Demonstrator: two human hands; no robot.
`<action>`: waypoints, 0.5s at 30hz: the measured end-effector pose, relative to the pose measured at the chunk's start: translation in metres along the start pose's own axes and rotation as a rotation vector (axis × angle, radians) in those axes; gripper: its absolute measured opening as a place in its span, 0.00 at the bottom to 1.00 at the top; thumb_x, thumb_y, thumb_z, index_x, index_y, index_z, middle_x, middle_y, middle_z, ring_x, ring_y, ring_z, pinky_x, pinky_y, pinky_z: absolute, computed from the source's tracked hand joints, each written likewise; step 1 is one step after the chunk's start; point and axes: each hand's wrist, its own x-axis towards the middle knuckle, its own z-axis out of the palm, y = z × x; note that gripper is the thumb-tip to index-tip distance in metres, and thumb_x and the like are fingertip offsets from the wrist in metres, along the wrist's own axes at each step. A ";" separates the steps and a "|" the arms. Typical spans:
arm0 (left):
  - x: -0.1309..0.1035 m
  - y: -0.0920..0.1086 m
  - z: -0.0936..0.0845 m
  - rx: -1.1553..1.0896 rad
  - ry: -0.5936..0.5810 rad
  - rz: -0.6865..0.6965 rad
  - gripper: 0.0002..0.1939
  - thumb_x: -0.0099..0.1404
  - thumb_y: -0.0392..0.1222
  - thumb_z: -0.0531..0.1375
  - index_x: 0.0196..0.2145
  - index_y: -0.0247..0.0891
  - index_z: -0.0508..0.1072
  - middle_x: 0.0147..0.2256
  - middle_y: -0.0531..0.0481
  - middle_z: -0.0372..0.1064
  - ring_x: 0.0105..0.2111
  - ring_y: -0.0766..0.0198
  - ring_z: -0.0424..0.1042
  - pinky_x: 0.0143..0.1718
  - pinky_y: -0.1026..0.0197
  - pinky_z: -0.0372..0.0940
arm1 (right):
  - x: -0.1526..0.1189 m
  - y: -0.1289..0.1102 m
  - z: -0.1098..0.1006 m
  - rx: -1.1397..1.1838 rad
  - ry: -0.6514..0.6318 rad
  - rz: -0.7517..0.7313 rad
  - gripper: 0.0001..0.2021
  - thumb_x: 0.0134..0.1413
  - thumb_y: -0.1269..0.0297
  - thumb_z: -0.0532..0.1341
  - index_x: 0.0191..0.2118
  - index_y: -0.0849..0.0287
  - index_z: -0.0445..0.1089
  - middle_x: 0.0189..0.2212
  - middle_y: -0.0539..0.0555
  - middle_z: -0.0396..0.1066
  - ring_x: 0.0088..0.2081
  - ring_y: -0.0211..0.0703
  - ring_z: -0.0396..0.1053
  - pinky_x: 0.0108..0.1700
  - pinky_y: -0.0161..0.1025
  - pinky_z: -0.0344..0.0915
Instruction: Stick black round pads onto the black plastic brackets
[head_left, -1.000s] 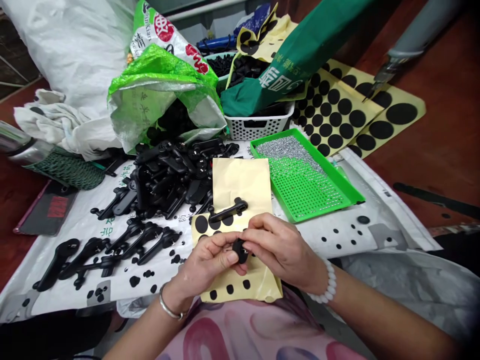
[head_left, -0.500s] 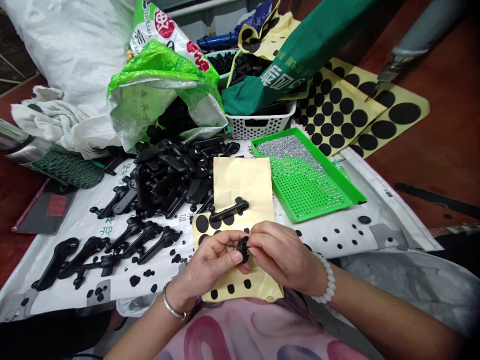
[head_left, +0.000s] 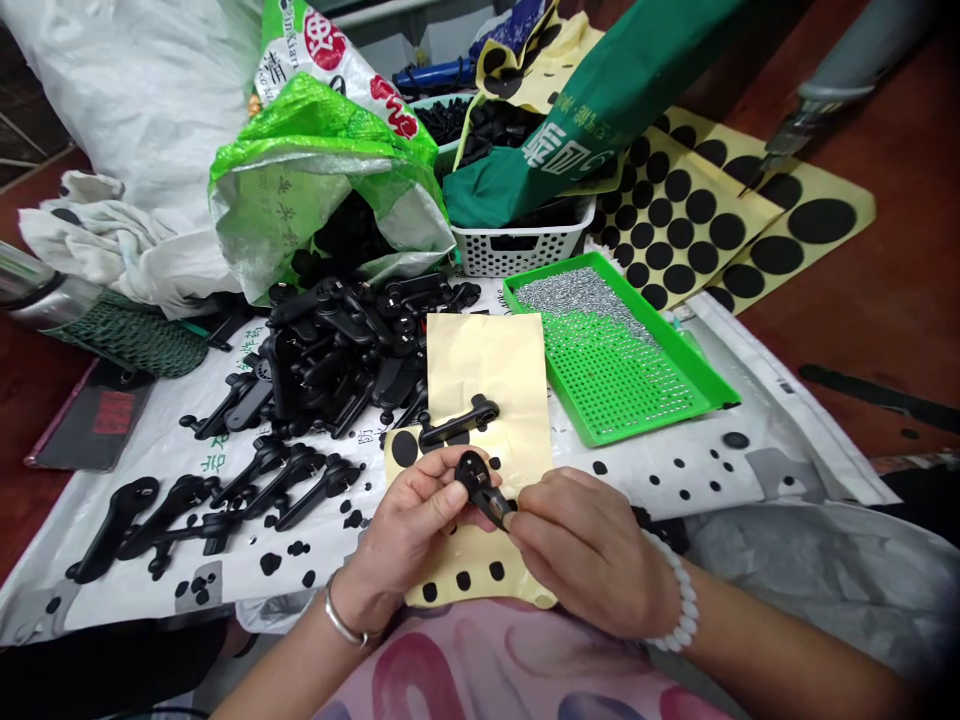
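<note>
My left hand (head_left: 414, 515) is closed on the round end of a black plastic arm piece (head_left: 475, 478), with a small bright metal spot showing in its face. At the narrow lower-right end of the same piece, the fingers of my right hand (head_left: 581, 545) are pinched; some of that end is hidden by them. Both hands are above a yellow backing sheet (head_left: 487, 360) carrying black round pads. Another black arm piece (head_left: 461, 422) lies across the sheet, just beyond my left fingertips.
A heap of black arm pieces (head_left: 337, 350) lies beyond my left hand, with several more in a row (head_left: 247, 490). A green tray (head_left: 600, 435) of small metal pins is at the right. Behind are a green bag (head_left: 330, 130), a white basket (head_left: 517, 255) and a hanging screwdriver (head_left: 787, 135).
The black arm piece has turned so that its round face and length show. My right hand has moved down and right, from the round end to the narrow end.
</note>
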 end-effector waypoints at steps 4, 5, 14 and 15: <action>0.001 -0.002 0.010 -0.088 0.095 0.070 0.11 0.60 0.39 0.60 0.41 0.36 0.72 0.36 0.47 0.73 0.29 0.70 0.70 0.36 0.67 0.66 | -0.001 -0.003 0.002 -0.043 0.011 -0.028 0.09 0.49 0.77 0.56 0.38 0.63 0.65 0.27 0.56 0.70 0.27 0.42 0.65 0.29 0.41 0.65; 0.001 -0.002 0.010 -0.087 0.128 0.108 0.10 0.61 0.39 0.59 0.41 0.36 0.71 0.36 0.47 0.73 0.30 0.70 0.70 0.37 0.66 0.66 | -0.001 -0.004 0.000 -0.038 0.035 -0.011 0.09 0.48 0.77 0.57 0.38 0.62 0.65 0.27 0.56 0.70 0.28 0.42 0.66 0.30 0.41 0.65; -0.002 0.012 -0.007 -0.112 0.119 0.198 0.11 0.65 0.38 0.54 0.43 0.36 0.71 0.40 0.46 0.71 0.33 0.66 0.71 0.39 0.62 0.68 | -0.008 0.005 -0.027 0.312 0.204 0.585 0.07 0.49 0.76 0.58 0.34 0.57 0.65 0.30 0.53 0.65 0.33 0.39 0.66 0.33 0.35 0.64; -0.002 0.012 -0.007 -0.132 0.104 0.179 0.11 0.65 0.38 0.54 0.43 0.36 0.71 0.40 0.45 0.71 0.33 0.66 0.71 0.39 0.62 0.68 | -0.011 0.007 -0.027 0.350 0.195 0.668 0.04 0.51 0.74 0.58 0.33 0.57 0.65 0.29 0.52 0.65 0.32 0.39 0.65 0.31 0.35 0.63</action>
